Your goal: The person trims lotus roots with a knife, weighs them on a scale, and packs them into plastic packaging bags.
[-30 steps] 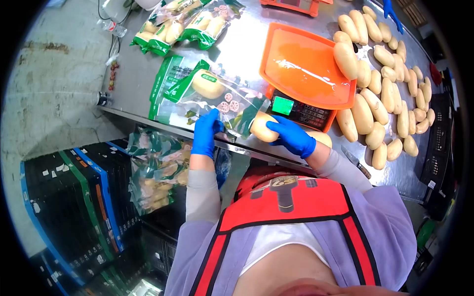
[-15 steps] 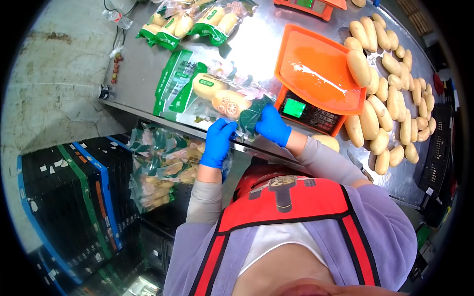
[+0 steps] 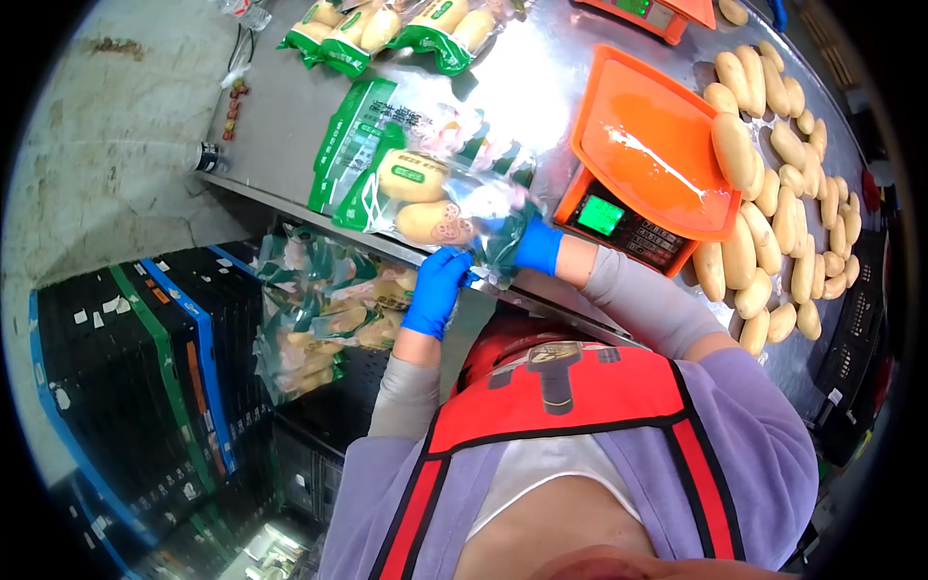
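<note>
A clear plastic bag with green trim (image 3: 360,205) lies at the table's front edge, with two pale oblong vegetables (image 3: 412,177) inside it. My left hand (image 3: 440,290), in a blue glove, pinches the near edge of the bag's opening. My right hand (image 3: 534,244), also gloved in blue, is at the bag's right end; its fingers are inside or behind the printed plastic and are mostly hidden. Flat bags (image 3: 425,106) lie just behind this one.
An orange scale (image 3: 657,145) stands right of the bag, with many loose vegetables (image 3: 739,251) beyond it. Filled bags (image 3: 360,37) lie at the back left. More bags (image 3: 307,319) hang below the table edge, near stacked black crates (image 3: 116,358).
The vegetable my right hand held has gone into the bag, beside the first. My right hand has moved left to the bag's opening and further into the plastic. The view has shifted slightly.
</note>
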Tool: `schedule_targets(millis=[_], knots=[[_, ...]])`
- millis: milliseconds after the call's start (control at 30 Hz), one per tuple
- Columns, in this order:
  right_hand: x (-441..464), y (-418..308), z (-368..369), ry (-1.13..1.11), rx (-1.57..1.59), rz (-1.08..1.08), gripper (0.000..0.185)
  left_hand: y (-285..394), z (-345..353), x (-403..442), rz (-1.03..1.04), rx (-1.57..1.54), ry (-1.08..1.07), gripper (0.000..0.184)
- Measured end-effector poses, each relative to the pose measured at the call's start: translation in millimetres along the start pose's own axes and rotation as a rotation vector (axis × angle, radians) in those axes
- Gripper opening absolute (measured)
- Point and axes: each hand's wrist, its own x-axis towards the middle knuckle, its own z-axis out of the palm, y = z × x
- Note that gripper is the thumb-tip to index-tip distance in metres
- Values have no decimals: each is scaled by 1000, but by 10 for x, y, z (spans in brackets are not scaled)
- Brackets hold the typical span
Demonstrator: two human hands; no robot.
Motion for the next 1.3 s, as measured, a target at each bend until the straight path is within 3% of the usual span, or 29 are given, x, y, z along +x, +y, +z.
schedule_targets(millis=[67, 133, 200, 600, 767, 833, 967, 1033, 1133, 1167, 1233, 1267, 1300], knots=[[17, 161, 250, 53, -18, 37, 50, -9, -23, 29, -121, -17, 54, 8], [114, 247, 245, -336, 499, 392, 45, 75, -96, 58, -121, -32, 58, 8], [145, 436, 512, -259, 628, 331, 49, 116, -188, 85, -119, -42, 65, 9], [94, 500, 705, -134, 555, 283, 54, -74, -189, 166, -147, -85, -37, 16], [210, 503, 725, -261, 721, 272, 54, -24, -237, 165, -229, -47, -64, 16], [300, 279, 548, -85, 600, 146, 50, -70, -261, 168, -243, -73, -51, 17], [369, 152, 342, -251, 682, 244, 55, -114, -288, 139, -220, -82, -24, 21], [442, 43, 217, -240, 194, 115, 59, -34, -313, 101, -214, -88, -4, 21], [432, 40, 261, -35, 285, 0, 50, 152, -666, 116, -178, 84, 206, 23], [387, 122, 310, -33, 284, 0, 50, 114, -860, 147, -47, 47, 337, 22], [308, 282, 383, -313, 761, 232, 63, 141, -1092, 296, 204, 321, 707, 33], [297, 283, 370, -311, 755, 231, 63, 197, -1128, 370, 208, 318, 703, 33], [320, 202, 276, -164, 584, 117, 51, 309, -1098, 439, 416, 548, 747, 42]])
